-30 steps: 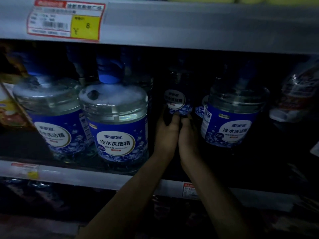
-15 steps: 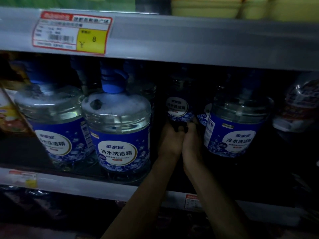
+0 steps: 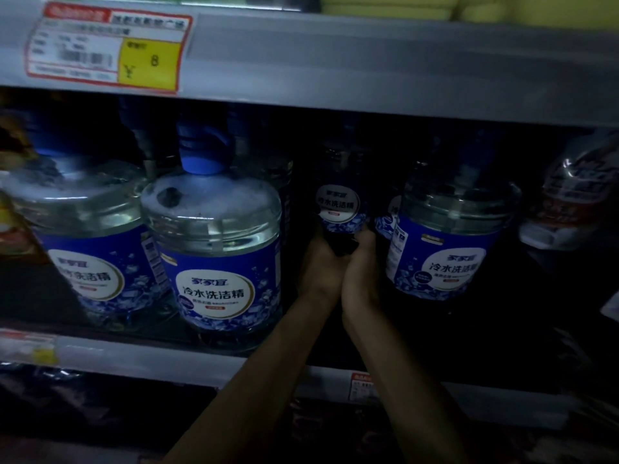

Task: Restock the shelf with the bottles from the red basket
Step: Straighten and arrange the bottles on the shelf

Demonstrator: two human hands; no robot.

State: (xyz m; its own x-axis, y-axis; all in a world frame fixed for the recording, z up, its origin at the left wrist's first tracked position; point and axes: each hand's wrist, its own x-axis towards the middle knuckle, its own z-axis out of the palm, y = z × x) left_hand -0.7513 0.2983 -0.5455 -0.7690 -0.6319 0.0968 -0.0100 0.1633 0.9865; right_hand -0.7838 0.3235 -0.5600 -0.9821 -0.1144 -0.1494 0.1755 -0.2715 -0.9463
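**Dim shop shelf [image 3: 134,360], with one gap that runs straight back**

Across the top runs an upper shelf [image 3: 368,68] with a red and yellow price tag [image 3: 110,50] on its edge. Below stand big clear bottles with blue labels. The left bottle [image 3: 83,236] and the middle bottle [image 3: 214,249] are just beside each other. The right bottle [image 3: 445,236] stands apart from them, and the dark gap between is where I work.

Deep in that gap stands the back bottle [image 3: 338,202]. It is upright, its long way going up and down, and it sits behind the front row, straight ahead of both hands. My left hand [image 3: 320,266] and my right hand [image 3: 363,269] are side by side, touching, and both are wrapped round the low part of that bottle. Neither hand is nearer. I cannot see the bottom of the bottle, so I cannot tell if it rests on the shelf.

I think the next move goes along the gap: push back, or let go and pull my arms straight out. The bottles on each side are near my wrists, so a sideways move could bump them. The red basket is out of my view.
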